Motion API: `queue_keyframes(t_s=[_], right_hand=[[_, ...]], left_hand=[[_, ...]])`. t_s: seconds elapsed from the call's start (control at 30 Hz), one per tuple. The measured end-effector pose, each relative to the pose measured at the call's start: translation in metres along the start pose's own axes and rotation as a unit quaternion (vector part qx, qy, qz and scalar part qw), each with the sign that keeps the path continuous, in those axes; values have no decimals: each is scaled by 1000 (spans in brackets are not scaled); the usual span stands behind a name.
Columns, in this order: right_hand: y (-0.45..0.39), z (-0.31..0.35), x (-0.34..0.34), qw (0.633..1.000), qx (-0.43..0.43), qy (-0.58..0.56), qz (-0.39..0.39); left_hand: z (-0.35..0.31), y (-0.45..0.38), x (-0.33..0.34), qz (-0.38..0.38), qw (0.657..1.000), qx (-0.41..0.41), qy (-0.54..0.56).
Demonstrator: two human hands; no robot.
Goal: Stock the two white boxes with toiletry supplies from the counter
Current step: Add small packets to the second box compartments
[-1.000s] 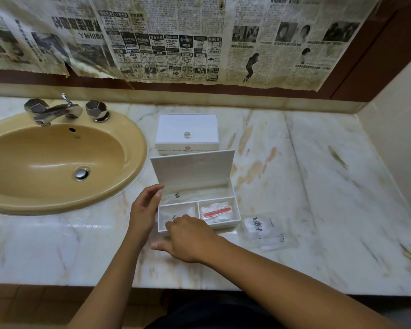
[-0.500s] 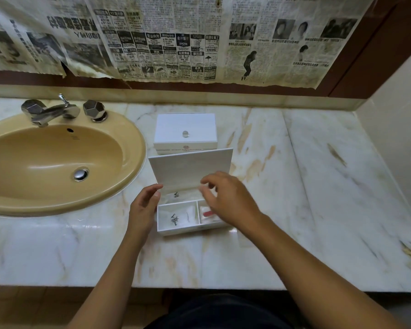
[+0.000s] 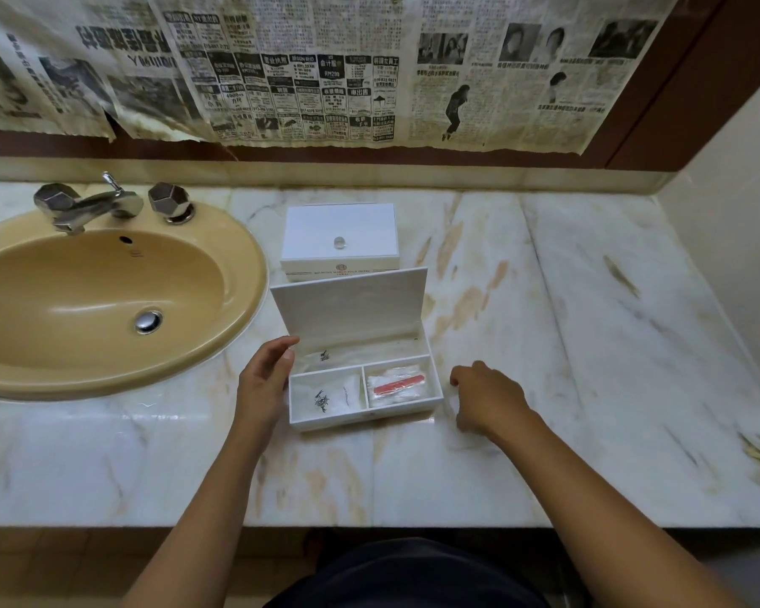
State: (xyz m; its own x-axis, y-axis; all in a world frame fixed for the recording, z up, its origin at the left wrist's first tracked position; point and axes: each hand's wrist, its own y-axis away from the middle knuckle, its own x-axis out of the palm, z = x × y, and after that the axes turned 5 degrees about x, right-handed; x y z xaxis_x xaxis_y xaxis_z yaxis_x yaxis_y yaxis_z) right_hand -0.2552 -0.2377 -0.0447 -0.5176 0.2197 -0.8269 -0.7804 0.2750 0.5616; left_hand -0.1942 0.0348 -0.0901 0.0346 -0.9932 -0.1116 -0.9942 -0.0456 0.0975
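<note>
Left hand [image 3: 262, 386], fingers [image 3: 281, 349] loosely extended, rests against the open box's [image 3: 406, 408] left wall; right hand [image 3: 488, 399], fingers curled and holding nothing, rests on the worktop [image 3: 589, 344] just beside its right wall; packets [image 3: 330, 397] fill the compartments; closed box [image 3: 339, 239] behind.

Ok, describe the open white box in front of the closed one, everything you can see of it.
The open box is white, looks like plastic, and sits flat on the marble counter before the closed box. Its hinged lid stands upright at the back. Inside are a long rear compartment and two front ones: clear packets lie in the rear and front-left, a packet with a red strip in the front-right. The left hand rests against its left side; the right hand is apart.
</note>
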Motion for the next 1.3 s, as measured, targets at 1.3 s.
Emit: queue_keyframes(t_s=[1.3], right_hand=[[34, 143, -21, 938, -272, -117, -182]], left_hand=[[2, 0, 0, 1, 1000, 20, -10]])
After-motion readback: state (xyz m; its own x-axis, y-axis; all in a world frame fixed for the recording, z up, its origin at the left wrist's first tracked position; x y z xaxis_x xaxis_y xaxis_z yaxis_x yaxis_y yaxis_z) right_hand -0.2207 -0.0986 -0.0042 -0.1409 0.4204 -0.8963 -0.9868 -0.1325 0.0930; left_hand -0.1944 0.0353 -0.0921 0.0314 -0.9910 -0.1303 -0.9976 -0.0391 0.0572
